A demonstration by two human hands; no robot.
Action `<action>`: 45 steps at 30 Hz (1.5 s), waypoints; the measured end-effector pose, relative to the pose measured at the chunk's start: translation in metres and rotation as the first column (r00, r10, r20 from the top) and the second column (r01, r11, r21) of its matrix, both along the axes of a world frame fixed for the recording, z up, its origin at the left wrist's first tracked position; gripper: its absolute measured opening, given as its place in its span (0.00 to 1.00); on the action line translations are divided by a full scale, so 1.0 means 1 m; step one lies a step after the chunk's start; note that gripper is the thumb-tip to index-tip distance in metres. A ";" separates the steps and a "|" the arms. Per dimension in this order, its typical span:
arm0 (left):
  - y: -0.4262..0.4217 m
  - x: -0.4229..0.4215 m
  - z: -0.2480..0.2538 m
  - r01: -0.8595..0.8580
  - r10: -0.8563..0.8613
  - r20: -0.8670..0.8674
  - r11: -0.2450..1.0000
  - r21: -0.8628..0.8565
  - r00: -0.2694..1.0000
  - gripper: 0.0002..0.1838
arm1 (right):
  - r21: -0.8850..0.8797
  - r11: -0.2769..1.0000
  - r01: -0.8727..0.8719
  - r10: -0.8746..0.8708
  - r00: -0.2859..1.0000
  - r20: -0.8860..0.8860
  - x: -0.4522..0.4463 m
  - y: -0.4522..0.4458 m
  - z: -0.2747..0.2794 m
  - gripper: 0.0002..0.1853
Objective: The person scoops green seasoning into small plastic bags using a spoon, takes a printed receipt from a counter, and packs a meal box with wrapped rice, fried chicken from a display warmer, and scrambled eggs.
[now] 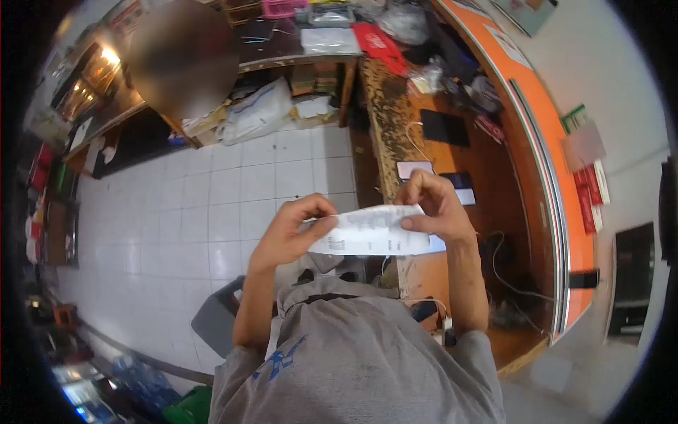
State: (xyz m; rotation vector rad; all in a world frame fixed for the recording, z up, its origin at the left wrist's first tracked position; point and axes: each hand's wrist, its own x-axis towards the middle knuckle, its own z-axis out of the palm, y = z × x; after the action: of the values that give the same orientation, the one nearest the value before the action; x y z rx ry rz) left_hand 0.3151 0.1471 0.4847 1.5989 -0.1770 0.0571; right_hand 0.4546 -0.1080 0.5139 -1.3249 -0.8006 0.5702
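A strip of white paper with printed text [374, 232] stretches between my two hands in front of my chest. My left hand [296, 230] pinches its left end between thumb and fingers. The right end is held by my right hand [436, 206], with the thumb lying on the paper's face and the fingers curled behind and above it. Under and beside the paper, at the edge of the wooden counter [395, 141], part of a light blue-white object shows.
Several phones lie on the counter, among them a pale one [414, 169], near a black flat pad [445, 128] and white cables [519, 288]. A grey seat [217, 318] is at my left. Behind stand a dark table [272, 53] and plastic bags [261, 109].
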 end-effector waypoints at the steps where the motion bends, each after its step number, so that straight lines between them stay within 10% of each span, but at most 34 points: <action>1: 0.002 -0.002 0.003 -0.056 0.055 -0.025 0.998 -0.028 0.998 0.06 | -0.009 0.999 -0.040 0.039 0.997 -0.064 0.004 -0.003 0.003 0.19; 6: 0.018 -0.016 0.005 -0.077 0.067 -0.087 0.990 -0.116 0.994 0.05 | -0.095 0.995 0.014 -0.032 0.981 -0.190 0.003 -0.010 0.028 0.17; 15: -0.018 0.031 0.041 0.036 -0.082 0.206 0.976 0.217 0.975 0.12 | -0.287 0.949 -0.132 0.188 0.966 0.179 0.003 0.030 0.057 0.17; 20: -0.022 0.030 0.037 -0.007 -0.006 0.044 0.955 0.296 0.999 0.10 | -0.318 0.948 -0.004 0.110 0.942 0.316 0.002 0.017 0.054 0.16; 30: -0.069 0.049 0.022 -0.110 -0.061 0.284 0.828 0.549 0.957 0.05 | -0.344 0.920 0.188 -0.021 0.900 0.436 -0.010 -0.021 0.045 0.13; 36: -0.105 0.064 0.017 -0.229 -0.077 0.489 0.813 0.535 0.869 0.02 | -0.116 0.969 0.219 -0.178 0.940 0.293 -0.009 -0.043 0.002 0.10; 40: -0.118 0.069 0.010 -0.343 -0.066 0.588 0.757 0.556 0.806 0.05 | -0.006 0.983 0.185 -0.184 0.976 -0.117 -0.009 -0.057 -0.021 0.14; 45: -0.117 0.076 0.000 -0.203 -0.037 0.410 0.826 0.526 0.911 0.04 | -0.059 0.987 0.150 -0.160 0.956 -0.244 -0.003 -0.075 -0.024 0.16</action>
State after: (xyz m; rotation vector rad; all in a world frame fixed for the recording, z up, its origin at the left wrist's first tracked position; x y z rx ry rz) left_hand 0.3911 0.0297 0.4846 2.1766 -0.4819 0.4481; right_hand 0.4519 -0.1829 0.4895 -1.3087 -0.4776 0.6151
